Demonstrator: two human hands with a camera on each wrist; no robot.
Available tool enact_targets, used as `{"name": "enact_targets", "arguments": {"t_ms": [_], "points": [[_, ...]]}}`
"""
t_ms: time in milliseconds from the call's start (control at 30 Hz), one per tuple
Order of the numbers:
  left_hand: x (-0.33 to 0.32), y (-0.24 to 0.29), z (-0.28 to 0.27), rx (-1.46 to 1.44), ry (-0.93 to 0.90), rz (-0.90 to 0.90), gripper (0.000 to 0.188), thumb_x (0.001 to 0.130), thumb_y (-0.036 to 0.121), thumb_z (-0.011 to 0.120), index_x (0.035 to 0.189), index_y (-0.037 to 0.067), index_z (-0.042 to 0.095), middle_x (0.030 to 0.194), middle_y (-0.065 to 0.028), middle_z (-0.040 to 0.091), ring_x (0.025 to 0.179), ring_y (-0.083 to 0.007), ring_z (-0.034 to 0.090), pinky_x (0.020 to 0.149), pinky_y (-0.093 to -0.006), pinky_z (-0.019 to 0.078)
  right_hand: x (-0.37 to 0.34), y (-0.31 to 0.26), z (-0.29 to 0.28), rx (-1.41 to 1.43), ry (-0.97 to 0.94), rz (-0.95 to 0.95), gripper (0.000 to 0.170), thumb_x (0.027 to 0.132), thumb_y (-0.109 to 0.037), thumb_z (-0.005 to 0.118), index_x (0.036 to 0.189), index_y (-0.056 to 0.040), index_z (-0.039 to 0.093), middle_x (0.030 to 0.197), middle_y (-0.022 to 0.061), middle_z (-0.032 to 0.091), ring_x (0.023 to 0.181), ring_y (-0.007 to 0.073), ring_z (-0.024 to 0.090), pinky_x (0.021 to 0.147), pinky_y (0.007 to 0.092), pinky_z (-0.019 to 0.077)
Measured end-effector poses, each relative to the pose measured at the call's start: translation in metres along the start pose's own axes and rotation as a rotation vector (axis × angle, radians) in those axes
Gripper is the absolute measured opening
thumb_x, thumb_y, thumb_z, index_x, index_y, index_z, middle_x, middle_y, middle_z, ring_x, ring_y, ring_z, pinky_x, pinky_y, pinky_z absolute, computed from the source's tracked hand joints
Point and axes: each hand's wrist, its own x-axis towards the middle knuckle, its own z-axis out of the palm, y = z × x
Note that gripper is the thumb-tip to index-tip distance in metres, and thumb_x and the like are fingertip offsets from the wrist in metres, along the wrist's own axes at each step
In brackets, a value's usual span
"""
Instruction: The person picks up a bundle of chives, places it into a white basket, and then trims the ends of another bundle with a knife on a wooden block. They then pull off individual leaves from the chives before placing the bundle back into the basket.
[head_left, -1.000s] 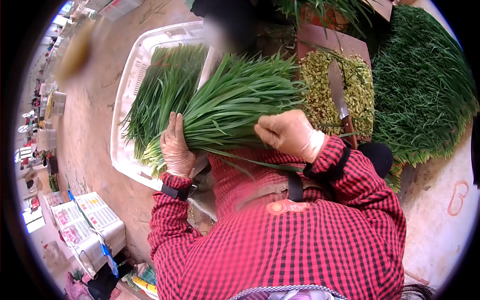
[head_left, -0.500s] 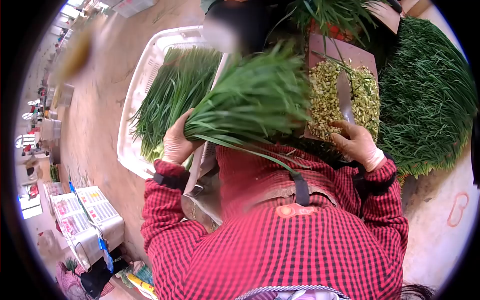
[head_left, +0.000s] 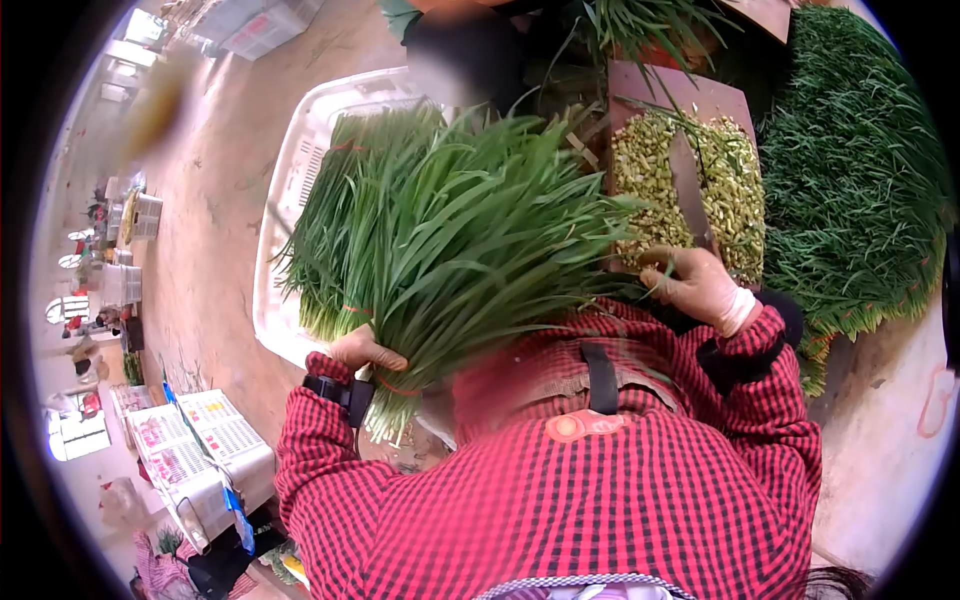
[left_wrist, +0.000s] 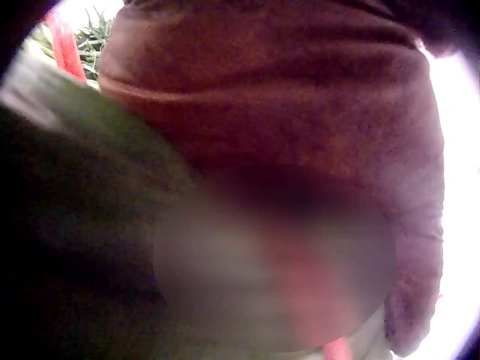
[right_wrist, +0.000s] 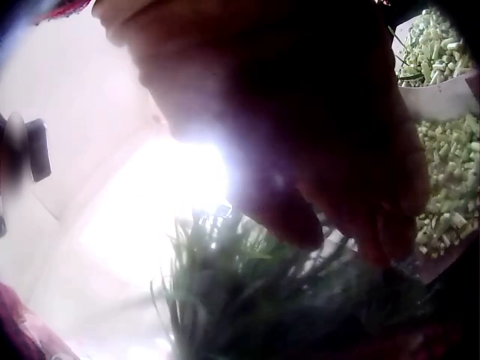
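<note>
My gloved left hand [head_left: 370, 350] grips a large bunch of garlic chives [head_left: 480, 230] near its pale root end. A red band [head_left: 400, 388] circles the stems just below the thumb. In the left wrist view, the hand [left_wrist: 277, 90] fills much of the frame, above blurred stems and a red strip. Beside the bunch's leaf tips is my gloved right hand [head_left: 695, 285], its fingers bent loosely near some leaves. The right wrist view shows thumb and fingers [right_wrist: 300, 221] apart, over dark green leaves [right_wrist: 247, 285].
More chive bunches [head_left: 335, 220] lie in a white plastic crate [head_left: 275, 270] at left. A knife [head_left: 686, 180] rests on chopped pale stem pieces [head_left: 735, 190] on a board [head_left: 650, 85]. A wide stack of chives [head_left: 850, 180] stands at right. Another person [head_left: 470, 60] is across from me.
The left hand has come down toward my body with the bunch, exposing its banded root end. The right hand left the leaves, went right toward the knife's handle end, and is now slightly left.
</note>
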Motion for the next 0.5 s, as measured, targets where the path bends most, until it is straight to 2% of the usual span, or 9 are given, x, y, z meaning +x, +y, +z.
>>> {"name": "enact_targets", "arguments": {"t_ms": [33,67,167,267,333,367,400,467,500], "points": [[0.003,-0.001,0.004,0.016,0.018,-0.017,0.091,0.068,0.011,0.094,0.147,0.0,0.05,0.138,-0.0123,0.064,0.128,-0.0262,0.058,0.114,-0.0405,0.042,0.001,-0.01,0.001,0.277,-0.01,0.191,0.031,0.097,-0.026,0.071,0.114,0.0002,0.071,0.082,0.006,0.071,0.069,0.013,0.066,0.066,0.0279,0.0538],[0.007,-0.001,0.008,0.033,0.038,-0.033,0.092,0.069,0.011,0.094,0.148,0.001,0.048,0.138,-0.0125,0.063,0.128,-0.0265,0.058,0.114,-0.0407,0.042,0.001,-0.024,-0.001,0.402,0.026,0.266,0.026,0.099,-0.022,0.07,0.11,0.0012,0.072,0.078,0.0003,0.067,0.065,0.0054,0.061,0.06,0.0221,0.0501],[0.014,-0.001,0.015,-0.026,0.048,-0.051,0.093,0.069,0.011,0.094,0.149,0.001,0.046,0.138,-0.0133,0.063,0.128,-0.0266,0.058,0.114,-0.0404,0.0422,-0.003,-0.048,-0.018,0.528,0.103,0.173,0.023,0.099,-0.02,0.071,0.106,0.0011,0.073,0.073,-0.0002,0.065,0.063,0.005,0.058,0.057,0.0215,0.0485],[0.02,-0.004,0.014,-0.083,0.02,-0.036,0.091,0.07,0.01,0.094,0.148,0.0,0.047,0.137,-0.0132,0.063,0.128,-0.0262,0.059,0.114,-0.0394,0.0426,0.002,-0.07,-0.015,0.537,0.157,-0.117,0.015,0.096,-0.01,0.073,0.103,0.0022,0.075,0.085,0.0052,0.072,0.076,0.011,0.067,0.071,0.0241,0.0551],[0.021,-0.004,0.015,-0.096,0.0,-0.029,0.09,0.071,0.011,0.093,0.148,0.0,0.047,0.137,-0.013,0.064,0.128,-0.0262,0.059,0.114,-0.0392,0.0426,0.016,-0.069,0.004,0.289,0.229,-0.4,0.015,0.092,-0.005,0.074,0.106,0.0005,0.075,0.099,0.0093,0.074,0.089,0.0164,0.071,0.079,0.0272,0.0574],[0.022,-0.006,0.014,-0.085,0.002,-0.028,0.09,0.072,0.012,0.093,0.148,0.0,0.047,0.138,-0.0129,0.063,0.128,-0.0261,0.059,0.114,-0.0391,0.0425,0.023,-0.07,0.018,0.207,0.239,-0.476,0.016,0.092,-0.007,0.074,0.107,-0.0038,0.077,0.106,0.01,0.074,0.094,0.0197,0.072,0.079,0.0301,0.0588],[0.023,-0.007,0.014,-0.076,0.006,-0.025,0.09,0.073,0.013,0.093,0.148,0.0,0.047,0.138,-0.0128,0.063,0.128,-0.0259,0.058,0.113,-0.039,0.0425,0.027,-0.072,0.03,0.071,0.23,-0.445,0.023,0.092,-0.014,0.073,0.114,-0.0064,0.074,0.113,0.0105,0.072,0.096,0.0254,0.073,0.08,0.0338,0.0587],[0.025,-0.01,0.013,-0.073,0.016,-0.04,0.095,0.071,0.014,0.094,0.15,0.001,0.044,0.141,-0.0125,0.061,0.13,-0.0265,0.057,0.114,-0.04,0.0415,0.036,-0.08,0.048,-0.096,0.284,-0.401,0.034,0.087,-0.009,0.076,0.121,-0.0104,0.071,0.114,0.0081,0.071,0.089,0.0237,0.072,0.077,0.0307,0.057],[0.025,-0.01,0.012,-0.079,0.021,-0.056,0.099,0.069,0.014,0.095,0.152,0.002,0.041,0.143,-0.0124,0.059,0.132,-0.0272,0.055,0.115,-0.0412,0.0406,0.04,-0.082,0.055,-0.14,0.309,-0.384,0.033,0.086,-0.015,0.077,0.118,-0.0119,0.069,0.107,0.0071,0.07,0.086,0.0271,0.07,0.074,0.0335,0.0565]]}}
